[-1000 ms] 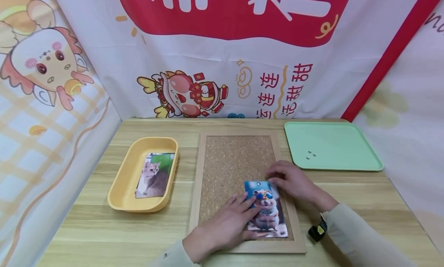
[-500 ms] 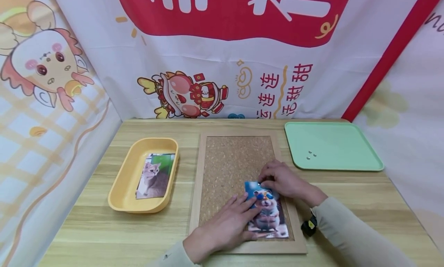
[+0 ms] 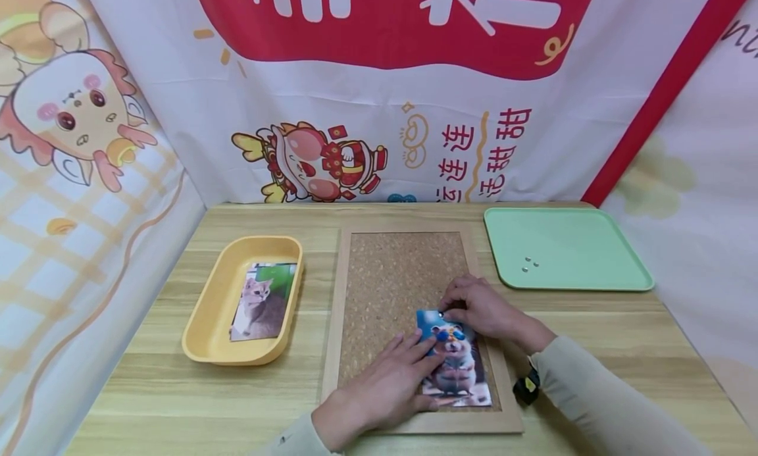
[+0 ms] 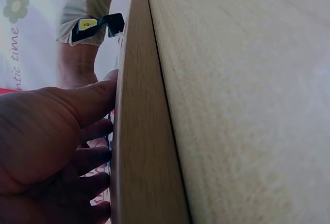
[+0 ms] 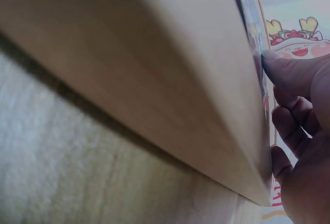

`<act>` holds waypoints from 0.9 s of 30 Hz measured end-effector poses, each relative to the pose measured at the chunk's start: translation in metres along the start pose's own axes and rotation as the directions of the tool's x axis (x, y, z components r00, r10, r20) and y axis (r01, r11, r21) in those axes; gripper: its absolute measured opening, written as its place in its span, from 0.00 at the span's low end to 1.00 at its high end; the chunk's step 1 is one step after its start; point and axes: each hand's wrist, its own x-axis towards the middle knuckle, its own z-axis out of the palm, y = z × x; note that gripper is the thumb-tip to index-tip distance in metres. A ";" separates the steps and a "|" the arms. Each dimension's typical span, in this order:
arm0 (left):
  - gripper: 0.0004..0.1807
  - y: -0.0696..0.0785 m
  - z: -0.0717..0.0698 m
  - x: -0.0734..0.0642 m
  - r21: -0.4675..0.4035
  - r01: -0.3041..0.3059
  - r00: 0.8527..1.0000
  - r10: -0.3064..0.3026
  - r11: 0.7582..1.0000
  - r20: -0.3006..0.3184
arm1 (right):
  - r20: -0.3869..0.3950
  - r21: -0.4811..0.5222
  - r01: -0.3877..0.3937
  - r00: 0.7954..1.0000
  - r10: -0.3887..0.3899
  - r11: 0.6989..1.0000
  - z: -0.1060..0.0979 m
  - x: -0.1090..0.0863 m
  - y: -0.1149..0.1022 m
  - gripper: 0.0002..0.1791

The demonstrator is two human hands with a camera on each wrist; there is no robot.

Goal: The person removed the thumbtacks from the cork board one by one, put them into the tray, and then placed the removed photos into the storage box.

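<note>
A photo card of a hamster in sunglasses (image 3: 456,370) lies on the lower right of a wood-framed cork board (image 3: 385,278). My left hand (image 3: 391,377) rests flat across the card's left side, fingers spread. At the card's top edge is a small silver thumbtack (image 3: 441,314). My right hand (image 3: 485,308) has its thumb and index fingertip right at this tack, pinching around it. In the right wrist view, the thumb (image 5: 291,74) touches the card and the other fingers curl in. The left wrist view shows the left fingers over the frame's edge (image 4: 142,110).
A yellow tray (image 3: 204,311) at the left holds a cat photo (image 3: 260,304). At the back right is a green tray (image 3: 574,245) with several small silver tacks (image 3: 527,264). A printed cloth (image 3: 379,114) hangs behind the wooden table (image 3: 160,390).
My right hand has moved left from the card's right corner to the tack at its top edge, then stayed there. The left hand and card have kept their place.
</note>
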 end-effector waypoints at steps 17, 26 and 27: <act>0.39 0.001 0.000 0.000 0.012 0.002 1.000 -0.002 1.000 -0.002 | 0.016 -0.009 -0.016 1.000 0.016 1.000 0.002 0.000 -0.003 0.07; 0.39 0.002 0.000 0.000 0.008 0.003 1.000 -0.003 1.000 0.005 | 0.021 -0.008 -0.021 1.000 0.021 1.000 0.001 -0.001 -0.002 0.07; 0.39 0.002 0.000 0.000 0.008 0.003 1.000 -0.003 1.000 0.005 | 0.021 -0.008 -0.022 1.000 0.022 1.000 0.001 -0.001 -0.002 0.07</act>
